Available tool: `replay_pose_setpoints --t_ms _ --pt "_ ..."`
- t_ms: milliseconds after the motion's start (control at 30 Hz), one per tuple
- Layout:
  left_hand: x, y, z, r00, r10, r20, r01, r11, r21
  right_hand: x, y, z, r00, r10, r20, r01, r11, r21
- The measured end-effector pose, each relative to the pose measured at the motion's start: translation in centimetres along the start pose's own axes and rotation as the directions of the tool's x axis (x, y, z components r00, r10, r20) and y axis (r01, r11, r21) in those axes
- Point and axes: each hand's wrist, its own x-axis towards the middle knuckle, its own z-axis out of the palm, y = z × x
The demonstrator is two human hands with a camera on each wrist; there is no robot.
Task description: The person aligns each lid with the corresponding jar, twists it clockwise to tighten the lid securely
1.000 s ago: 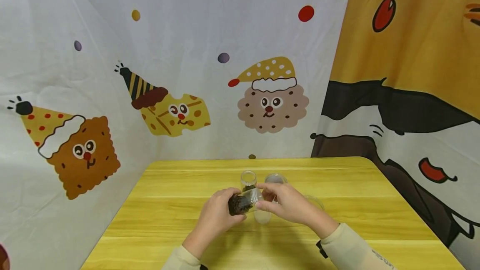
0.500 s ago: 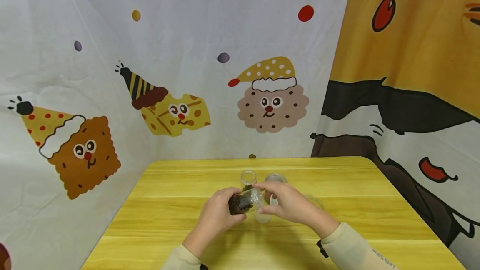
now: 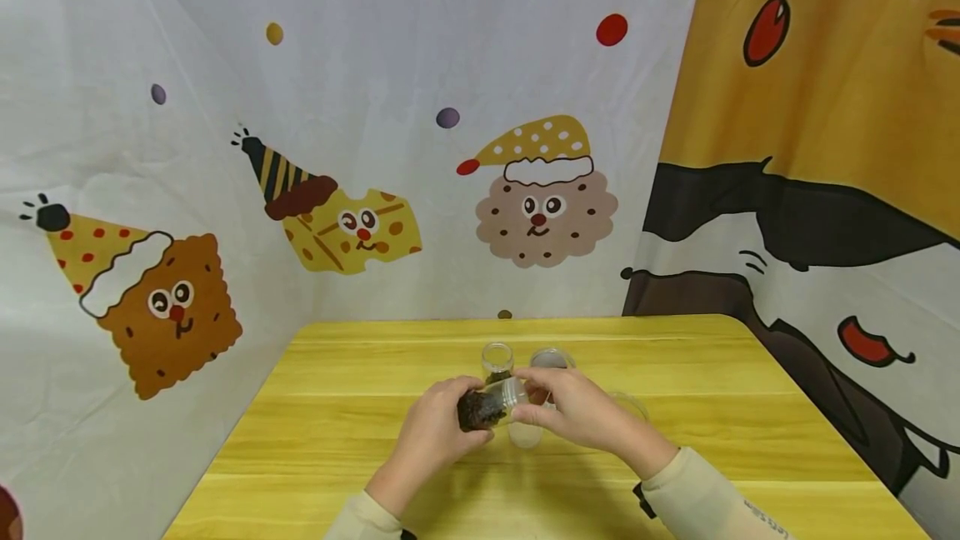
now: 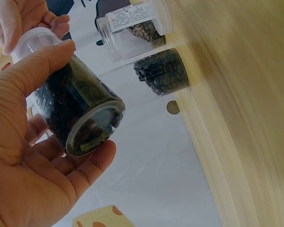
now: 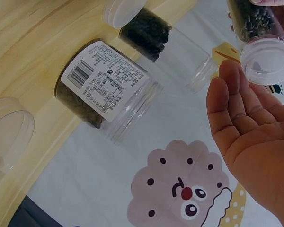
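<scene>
My left hand grips a clear jar partly filled with dark, seed-like pieces. The jar lies tilted above the table, its capped end toward my right hand. A translucent white lid sits on that end, with the right thumb and fingers around it. From the right wrist, those fingers look fairly straight beside the lid, and the thumb is mostly cut off. Behind the hands stands an open clear jar with dark pieces at its bottom. Beside it, partly hidden by my right hand, is a wider open jar with a printed label.
A small translucent lid lies on the yellow wood-grain table below the held jar. Farther right, a larger clear lid rests partly behind my right forearm. A cloth printed with cartoon snacks hangs behind the table.
Half a second ago the right thumb and fingers had spread and shifted right off the lid; now they have closed in on it again. The left hand and jar stay nearly still.
</scene>
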Motion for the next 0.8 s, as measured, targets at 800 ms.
replay_pose_setpoints --t_ms 800 --pt "-0.04 0.17 0.12 1.000 0.008 -0.005 -0.008 1.000 0.004 0.16 0.21 0.18 0.999 -0.033 0.011 0.033 0.999 -0.017"
